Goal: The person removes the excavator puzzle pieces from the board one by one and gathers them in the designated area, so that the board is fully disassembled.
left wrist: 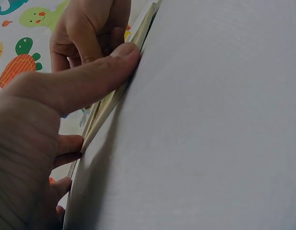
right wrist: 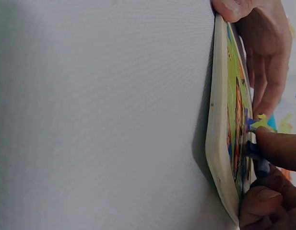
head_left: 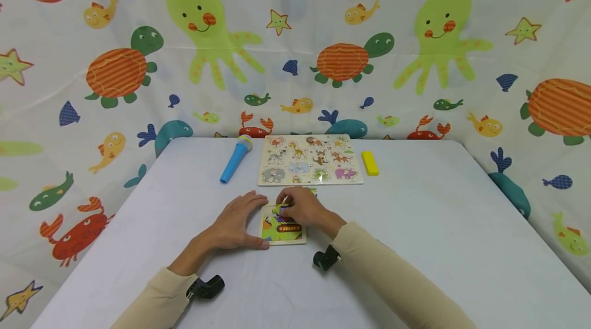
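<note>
A small wooden puzzle board (head_left: 288,243), printed with a colourful digger-like vehicle on green, lies on the white table in front of the person. My left hand (head_left: 233,222) grips its left side, thumb at the near left corner and fingers at the far left one. Over the board's upper part, my right hand (head_left: 302,207) pinches a small yellow-green and blue puzzle piece (right wrist: 261,122) between thumb and fingers. In the right wrist view that piece is right at the board's face. The right hand hides part of the picture in the head view.
Behind the board lies a larger animal puzzle (head_left: 310,160). A blue toy microphone (head_left: 236,159) is to its left, a yellow block (head_left: 370,163) to its right. Some green shows just behind the right hand. A sea-animal cloth (head_left: 295,41) hangs behind the table.
</note>
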